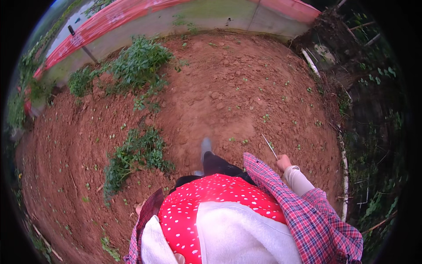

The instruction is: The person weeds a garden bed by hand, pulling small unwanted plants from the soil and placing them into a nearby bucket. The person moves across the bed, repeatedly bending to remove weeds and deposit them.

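My right hand (283, 162) is closed around one end of a thin, pale rod (269, 147), which points forward and left over the soil. Only a small part of my left hand (139, 208) shows beside the plaid sleeve at lower left; its fingers and anything in them are hidden. One grey boot (206, 147) stands on the reddish soil (211, 109) before me. Small green seedlings (265, 117) dot the ground ahead of my right hand. Left of my legs lies a leafy green plant (135, 153).
A bushy plant (141, 59) grows ahead on the left. A red and pale sheet fence (211, 16) bounds the far side, with a dark post (84, 46). A white pipe (345, 178) runs along the right edge, beside dark undergrowth (376, 138).
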`<state>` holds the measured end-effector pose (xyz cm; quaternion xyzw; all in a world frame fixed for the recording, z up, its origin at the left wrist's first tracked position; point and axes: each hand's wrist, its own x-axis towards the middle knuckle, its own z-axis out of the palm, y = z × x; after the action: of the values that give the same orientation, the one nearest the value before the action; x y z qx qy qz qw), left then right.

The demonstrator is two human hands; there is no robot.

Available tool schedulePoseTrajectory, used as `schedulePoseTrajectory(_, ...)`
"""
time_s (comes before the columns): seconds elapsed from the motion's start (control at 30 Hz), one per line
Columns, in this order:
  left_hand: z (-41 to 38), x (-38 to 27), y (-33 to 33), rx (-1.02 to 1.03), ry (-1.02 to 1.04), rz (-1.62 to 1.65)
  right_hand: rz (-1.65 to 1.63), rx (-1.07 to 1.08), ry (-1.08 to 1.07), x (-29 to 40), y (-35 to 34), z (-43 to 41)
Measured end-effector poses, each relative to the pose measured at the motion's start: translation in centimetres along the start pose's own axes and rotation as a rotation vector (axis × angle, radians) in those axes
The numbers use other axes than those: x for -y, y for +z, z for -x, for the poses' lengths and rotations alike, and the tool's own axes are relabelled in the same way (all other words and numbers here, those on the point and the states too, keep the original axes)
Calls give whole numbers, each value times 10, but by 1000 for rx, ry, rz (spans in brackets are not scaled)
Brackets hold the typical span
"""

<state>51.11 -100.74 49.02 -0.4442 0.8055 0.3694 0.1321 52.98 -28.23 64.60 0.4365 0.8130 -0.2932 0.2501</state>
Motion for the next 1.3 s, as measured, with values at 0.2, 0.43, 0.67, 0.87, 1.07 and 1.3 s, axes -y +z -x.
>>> schedulePoseTrajectory(0.2,0,-125,21,40,177,-143,-194,-60,-8,-72,23,-31)
schedulePoseTrajectory(0.43,-12,-237,52,275,212,87,-250,-40,108,-66,13,-20)
schedulePoseTrajectory(0.67,25,-332,74,337,180,148,-340,-40,181,-24,-13,-14)
schedulePoseTrajectory(0.87,17,-331,82,250,305,-192,-455,-14,287,-48,-5,-32)
schedulePoseTrajectory(1.07,-82,-259,90,275,240,-174,-460,-7,253,-58,29,-32)
schedulePoseTrajectory(1.3,-216,-265,124,413,354,-330,-661,-149,318,-34,34,-28)
